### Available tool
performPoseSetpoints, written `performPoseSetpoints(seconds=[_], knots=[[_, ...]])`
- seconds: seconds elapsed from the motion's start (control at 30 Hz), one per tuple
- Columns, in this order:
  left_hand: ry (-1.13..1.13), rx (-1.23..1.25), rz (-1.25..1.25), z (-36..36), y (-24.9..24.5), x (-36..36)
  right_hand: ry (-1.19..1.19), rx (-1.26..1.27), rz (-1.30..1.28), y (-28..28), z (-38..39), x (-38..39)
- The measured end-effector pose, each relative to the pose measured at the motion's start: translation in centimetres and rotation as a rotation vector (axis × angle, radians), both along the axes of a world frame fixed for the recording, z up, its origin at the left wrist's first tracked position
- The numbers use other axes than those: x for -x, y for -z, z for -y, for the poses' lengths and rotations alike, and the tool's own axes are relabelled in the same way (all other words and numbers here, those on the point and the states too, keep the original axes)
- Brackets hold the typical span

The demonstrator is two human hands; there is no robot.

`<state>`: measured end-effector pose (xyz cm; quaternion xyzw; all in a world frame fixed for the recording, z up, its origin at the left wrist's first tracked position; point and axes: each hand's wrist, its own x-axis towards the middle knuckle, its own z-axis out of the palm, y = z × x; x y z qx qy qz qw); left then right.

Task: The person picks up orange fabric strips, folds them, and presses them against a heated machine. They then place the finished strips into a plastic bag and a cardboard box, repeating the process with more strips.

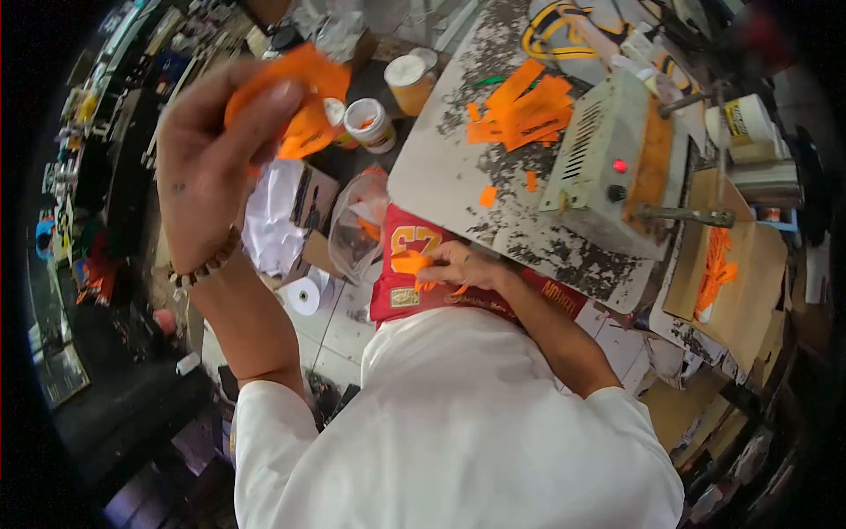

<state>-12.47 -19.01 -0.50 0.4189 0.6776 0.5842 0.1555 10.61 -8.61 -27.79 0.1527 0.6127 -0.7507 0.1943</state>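
Observation:
Raised at the upper left, my left hand (207, 159) pinches a floppy orange piece with dark print (317, 75) between thumb and fingers. My right hand (471, 269) is low over my lap, its fingers closed on a smaller orange strip (410, 262). Beneath it are red shorts (392, 295) with a yellow number. On the worktable (432, 167) lies a loose pile of flat orange pieces (529, 106), some with dark lettering. A few small orange scraps (487, 196) lie nearer the table's edge.
A metal box machine (590, 150) with a red light stands on the table's right. A cardboard box (749, 273) holds orange strips (716, 273). Beyond my left hand are open tubs (370, 123), a clear plastic bag (357, 225) and a white roll (308, 294).

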Motion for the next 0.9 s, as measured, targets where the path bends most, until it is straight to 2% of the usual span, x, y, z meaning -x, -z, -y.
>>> performPoseSetpoints(seconds=[0.07, 0.1, 0.13, 0.17, 0.2, 0.27, 0.3, 0.37, 0.43, 0.5, 0.53, 0.6, 0.67, 0.73, 0.77, 0.83, 0.9], knots=[[0.031, -0.1, -0.104, -3.9, -1.3, -1.7, 0.011, -0.013, -0.033, -1.0, -0.2, -0.2], [0.085, -0.168, -0.147, -5.9, -1.5, -2.6, -0.012, -0.142, -0.081, -2.4, -0.3, -0.2], [0.153, -0.241, -0.196, -9.3, 0.3, -4.1, -0.019, -0.28, -0.122, -3.4, -0.7, -0.6], [0.161, -0.146, -0.227, -10.6, 1.8, -4.8, 0.023, -0.193, -0.107, -1.8, -0.3, -1.0], [0.326, -0.178, -0.326, -11.8, 3.6, -4.8, 0.035, -0.201, -0.105, -2.2, -0.1, -1.3], [0.36, 0.0, -0.592, -10.8, 4.6, -6.7, 0.081, -0.018, 0.032, -3.4, -0.2, -1.8], [0.368, -0.001, -0.59, -9.9, 4.7, -7.3, 0.037, -0.103, -0.047, -3.7, -0.5, -1.9], [0.217, 0.161, -0.429, -7.0, 4.9, -7.5, 0.091, -0.042, -0.022, -4.7, -0.5, -2.2], [0.386, 0.42, -0.284, -3.0, 6.8, -6.8, 0.129, 0.032, 0.003, -5.2, 0.4, -2.4], [0.482, 0.575, -0.311, 0.4, 8.0, -8.1, 0.239, 0.36, -0.184, -5.4, 1.4, -1.9], [0.46, 0.59, -0.303, 1.4, 8.5, -8.0, 0.216, 0.374, -0.181, -5.6, 1.7, -1.5], [0.551, 0.617, -0.198, 3.1, 9.1, -7.4, 0.105, 0.167, -0.295, -6.4, 1.8, -0.9], [0.513, 0.564, -0.197, 3.6, 8.0, -6.3, 0.036, 0.125, -0.199, -7.6, 1.7, -0.5], [0.591, 0.483, -0.364, 3.2, 7.0, -4.9, 0.112, 0.206, -0.125, -8.6, 1.8, -0.6], [0.585, 0.43, -0.343, 2.4, 6.0, -4.6, 0.107, 0.197, -0.126, -9.0, 1.6, -0.7], [0.492, 0.239, -0.397, -0.4, 4.3, -4.5, 0.179, 0.295, -0.093, -9.3, 1.4, -1.3], [0.41, 0.153, -0.453, -4.7, 2.6, -4.3, 0.21, 0.255, -0.123, -7.3, 1.1, -1.6]])
